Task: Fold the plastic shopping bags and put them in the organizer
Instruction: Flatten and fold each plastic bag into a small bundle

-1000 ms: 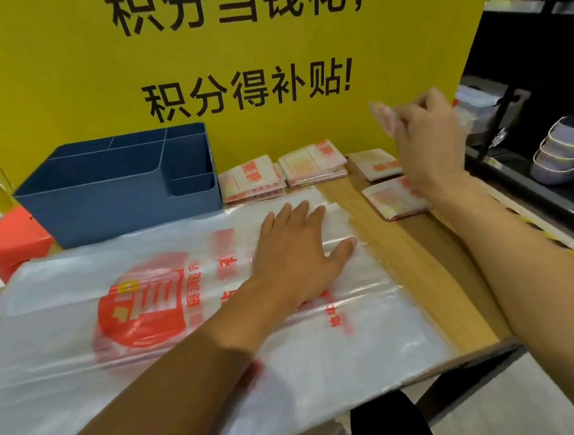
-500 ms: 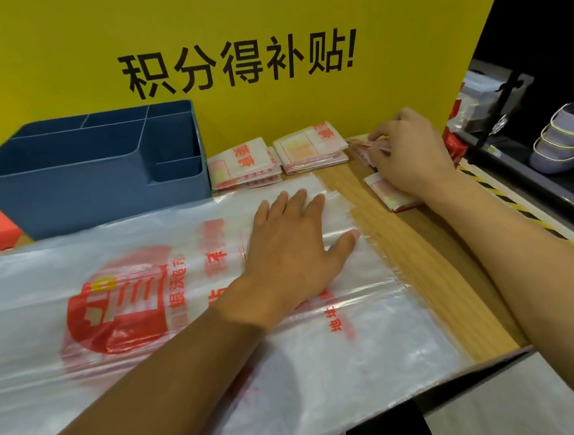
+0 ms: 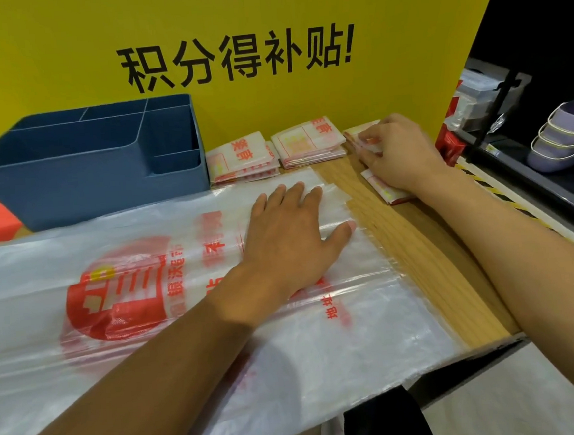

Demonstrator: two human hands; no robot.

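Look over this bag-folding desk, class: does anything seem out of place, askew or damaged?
Nothing looks damaged or spilled. The folded bags lie slightly askew behind the unfolded bag, beside the organizer, not in it. The unfolded bag overhangs the table's near edge.

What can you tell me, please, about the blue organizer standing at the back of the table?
The blue organizer is an open-topped box that looks like matte moulded plastic, with rounded corners. Inner walls split it into one large front compartment, narrower ones along the back and small ones at its right end. Every compartment in view holds nothing. It stands upright at the table's back left, against the yellow sign. The unfolded plastic bag lies just in front; folded bags sit right beside it. Neither hand touches it.
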